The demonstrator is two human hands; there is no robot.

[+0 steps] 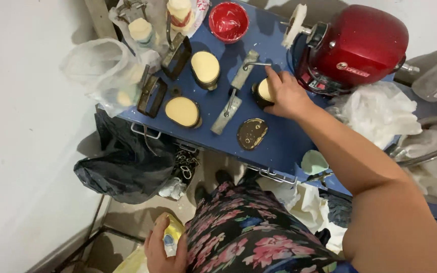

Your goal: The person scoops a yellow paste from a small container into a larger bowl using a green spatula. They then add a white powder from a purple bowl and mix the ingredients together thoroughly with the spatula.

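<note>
- Mould [263,92], a small dark metal cup filled with cream-coloured material, stands on the blue worktop [284,139] just in front of the red motor machine [352,48], likely set close by so it is within easy reach.
- Right hand [286,96] reaches across the worktop and rests over that mould; its grip is closed around the mould's side and top, with the index finger stretched toward a bent wire [257,64].
- Left hand [164,247] hangs low beside the floral-print clothing, well below the worktop; its grip is wrapped around a small bottle [170,237] with a yellowish top, held out of the way.
- Filled moulds counted: three clear ones on the worktop, the one under the hand, one further back [205,68] and one near the front edge [182,111].
- One empty dark lid or half [252,133] lies flat near the front edge.
- Two open metal frames [151,96] stand at the left end, and one long grey clamp bar [236,93] lies between the moulds.
- One red bowl [228,21] sits at the back, and one pale green piece [313,162] lies at the front edge.
</note>
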